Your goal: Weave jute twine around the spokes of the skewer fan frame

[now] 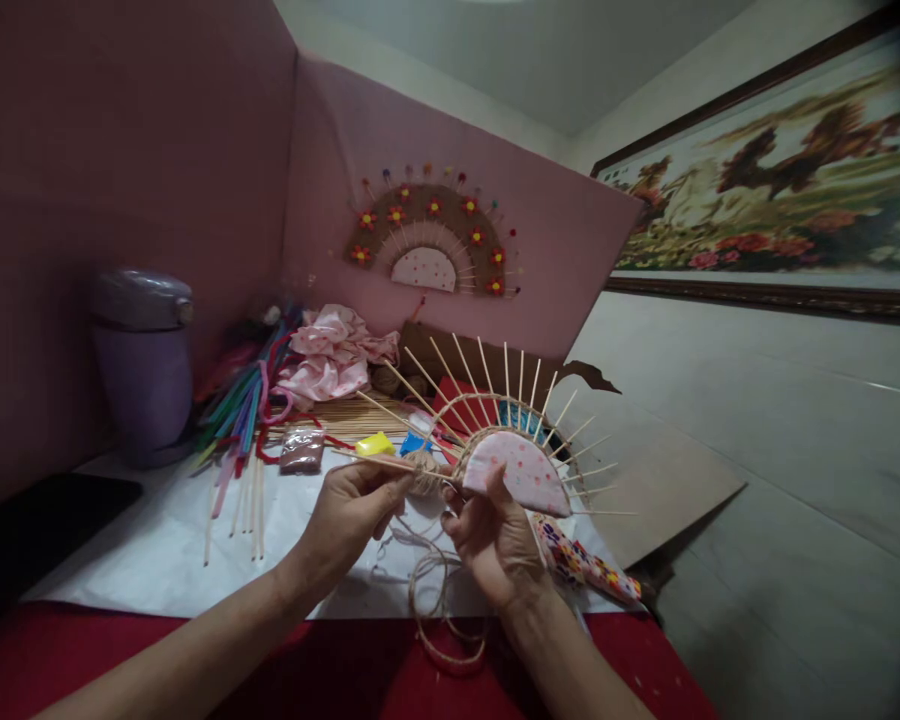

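Note:
A half-round fan frame (514, 470) of thin wooden sticks is raised over the table, its base covered in pale pink spotted fabric. My right hand (495, 545) grips its lower edge, thumb on the fabric. Jute twine (425, 472) is bunched at the frame's left end, where my left hand (360, 505) has its fingers pinched together beside the lowest stick. Woven twine forms an arc across the spread sticks. A loose loop of twine hangs below, between my hands, down over the table's front edge. What lies under my left fingertips is partly hidden.
Behind are colourful pipe cleaners (244, 405), crumpled pink fabric (326, 355), a brown packet (301, 451), a yellow packet (375, 444) and a bundle of sticks. A purple flask (146, 370) stands left. A finished flowered fan (427, 225) hangs on the pink board. Flowered fabric (592, 565) lies right.

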A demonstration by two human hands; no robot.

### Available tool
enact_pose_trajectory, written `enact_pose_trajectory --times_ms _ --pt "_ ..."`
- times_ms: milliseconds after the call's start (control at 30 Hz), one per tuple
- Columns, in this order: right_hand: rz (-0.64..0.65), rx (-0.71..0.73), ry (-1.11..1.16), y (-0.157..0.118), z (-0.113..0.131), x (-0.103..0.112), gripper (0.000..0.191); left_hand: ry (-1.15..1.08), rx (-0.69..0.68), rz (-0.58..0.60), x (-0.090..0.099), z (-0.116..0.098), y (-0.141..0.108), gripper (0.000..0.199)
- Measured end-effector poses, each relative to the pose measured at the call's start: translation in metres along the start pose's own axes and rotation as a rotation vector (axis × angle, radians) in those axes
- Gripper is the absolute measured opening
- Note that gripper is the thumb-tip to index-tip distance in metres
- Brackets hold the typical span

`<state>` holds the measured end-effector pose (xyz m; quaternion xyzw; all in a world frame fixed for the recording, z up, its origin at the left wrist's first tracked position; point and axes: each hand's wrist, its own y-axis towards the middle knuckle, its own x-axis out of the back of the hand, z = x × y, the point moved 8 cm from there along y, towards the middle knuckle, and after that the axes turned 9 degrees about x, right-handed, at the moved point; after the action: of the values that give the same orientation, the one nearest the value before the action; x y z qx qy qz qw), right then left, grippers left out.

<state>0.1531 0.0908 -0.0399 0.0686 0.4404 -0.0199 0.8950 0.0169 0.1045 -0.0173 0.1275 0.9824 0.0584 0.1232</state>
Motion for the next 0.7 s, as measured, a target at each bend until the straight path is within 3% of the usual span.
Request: enact_pose_trajectory --times_ms 200,500,700 --pt "0.043 -0.052 -0.003 -0.001 -0.001 -0.003 0.012 0.171 -0.155 -0.004 -0.003 -0.008 -0.003 0.01" --pt "-0.008 -0.064 -0.002 -0.001 0.0 0.001 0.013 0.498 -0.552 -0.036 -0.009 -0.036 -0.018 0.013" --pt "-0.051 -0.079 -0.016 -0.001 0.002 0.002 0.011 0.619 -0.628 -0.023 -0.011 -0.043 -0.02 0.009"
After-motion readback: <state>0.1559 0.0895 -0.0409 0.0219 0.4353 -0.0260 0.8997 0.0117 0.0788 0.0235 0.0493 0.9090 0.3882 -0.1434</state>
